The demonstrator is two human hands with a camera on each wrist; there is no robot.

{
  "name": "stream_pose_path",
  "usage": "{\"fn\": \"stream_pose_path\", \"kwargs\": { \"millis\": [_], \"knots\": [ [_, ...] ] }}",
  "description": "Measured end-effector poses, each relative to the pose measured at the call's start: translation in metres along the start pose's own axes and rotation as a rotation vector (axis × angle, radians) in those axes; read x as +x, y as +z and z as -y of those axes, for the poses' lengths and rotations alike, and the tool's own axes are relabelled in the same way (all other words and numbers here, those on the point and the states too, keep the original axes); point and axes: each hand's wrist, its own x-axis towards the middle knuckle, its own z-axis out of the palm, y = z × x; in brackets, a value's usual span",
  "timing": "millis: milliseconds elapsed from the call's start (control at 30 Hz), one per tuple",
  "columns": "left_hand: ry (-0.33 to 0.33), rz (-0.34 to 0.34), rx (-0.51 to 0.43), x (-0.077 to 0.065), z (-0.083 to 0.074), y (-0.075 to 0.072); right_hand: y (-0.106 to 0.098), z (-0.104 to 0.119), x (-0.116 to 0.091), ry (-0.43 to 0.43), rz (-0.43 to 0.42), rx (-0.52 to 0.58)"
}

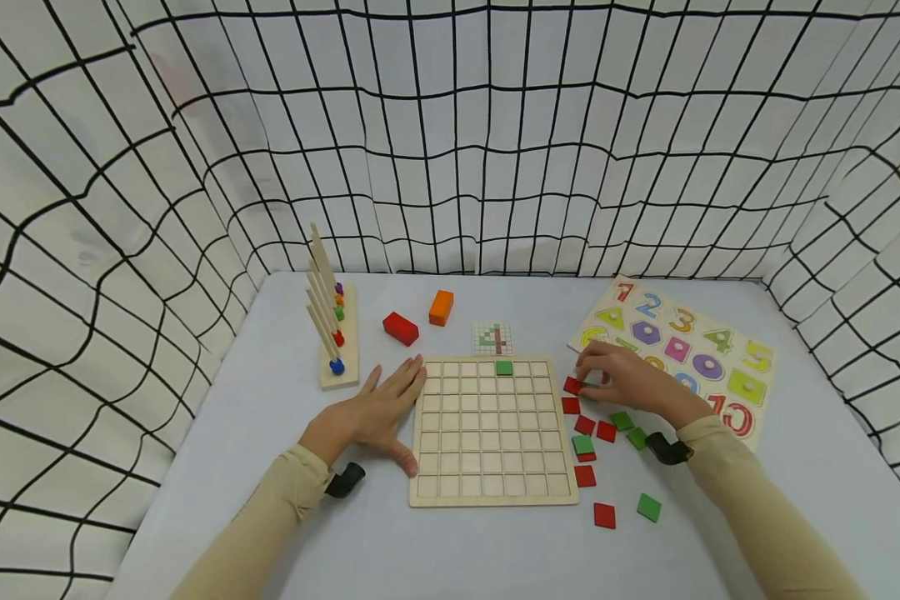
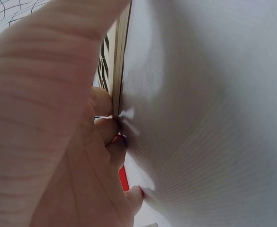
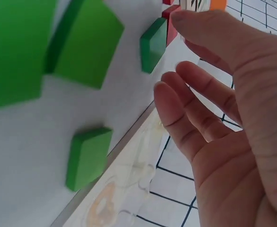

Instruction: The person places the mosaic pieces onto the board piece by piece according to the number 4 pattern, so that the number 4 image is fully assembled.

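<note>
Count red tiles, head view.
7 red tiles, right of the board: one beside the right hand, one below, then a pair, one partly under a green tile, two lowest. More may be hidden.

A flat, pale wooden grid board (image 1: 495, 502) lies on the table (image 1: 450, 558), the left hand (image 1: 375, 414) touching its left edge. One green square tile (image 1: 504, 367) fills a far-row cell. Red square tiles (image 1: 604, 516) and loose green square tiles (image 1: 649, 507) lie scattered rightward, several near the right hand (image 1: 633, 379).

wooden peg stand (image 1: 350, 342) | red block (image 1: 401, 328) | orange block (image 1: 441, 308) | number board (image 1: 732, 360) | black netting (image 1: 489, 87)
</note>
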Motion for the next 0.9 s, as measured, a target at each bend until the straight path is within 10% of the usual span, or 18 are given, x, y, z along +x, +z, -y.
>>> {"fn": "stream_pose_path", "kwargs": {
  "millis": [900],
  "knots": [
    [-0.004,0.001,-0.012,-0.003,-0.001,-0.002,0.003,0.008,0.005,-0.102,-0.032,0.024]
  ]
}}
